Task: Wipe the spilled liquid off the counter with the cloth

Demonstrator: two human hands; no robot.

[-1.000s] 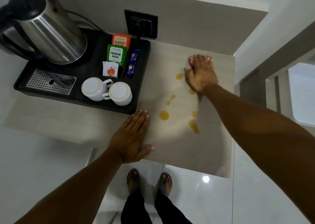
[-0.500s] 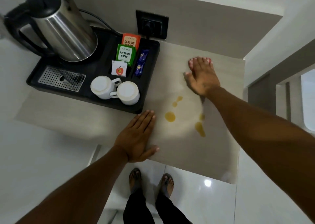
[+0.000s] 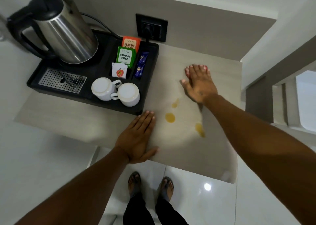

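Yellow-orange spilled liquid lies on the beige counter [image 3: 171, 149]: a round drop [image 3: 170, 117], a small streak [image 3: 175, 103] and a longer streak [image 3: 199, 129]. My right hand [image 3: 200, 86] presses flat on the counter behind the spill, on the cloth [image 3: 206, 67]. Only pink bits of the cloth show past my fingertips; the rest is hidden under my palm. My left hand [image 3: 138, 135] rests flat and empty on the counter's front edge, left of the round drop, fingers together.
A black tray [image 3: 95, 70] on the left carries a steel kettle [image 3: 66, 31], two upturned white cups [image 3: 116, 92], tea sachets [image 3: 126, 55] and a drip grate. A wall socket [image 3: 151, 28] sits behind. A wall bounds the counter's right end. My feet stand below.
My right hand has slid a little left and back toward me. The spots nearest it have vanished from the counter. My left hand has stayed put.
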